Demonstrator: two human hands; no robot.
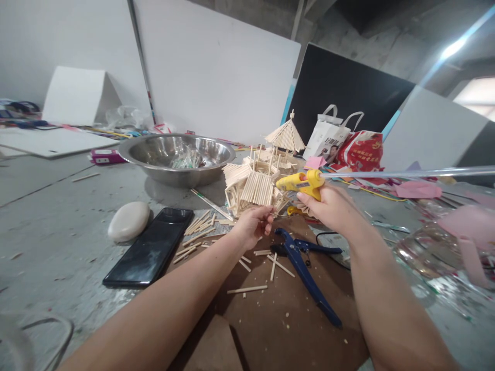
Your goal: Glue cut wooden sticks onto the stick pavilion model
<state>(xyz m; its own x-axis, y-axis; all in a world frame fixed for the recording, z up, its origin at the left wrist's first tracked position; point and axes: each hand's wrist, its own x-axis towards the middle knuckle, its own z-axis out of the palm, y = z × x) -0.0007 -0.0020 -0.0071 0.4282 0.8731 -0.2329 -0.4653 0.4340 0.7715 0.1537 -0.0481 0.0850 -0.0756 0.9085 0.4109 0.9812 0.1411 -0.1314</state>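
We note a yellow glue gun, blue cutters, a black phone, pale sticks, and a brown board.

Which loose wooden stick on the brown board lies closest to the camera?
The pale wooden stick lying alone, almost level, on the brown cardboard sheet; the others lie farther up, near the left hand.

Bare grey surface gives passage at left; phone, steel bowl and stick model block the centre, blue cutters and loose sticks littering the near board.
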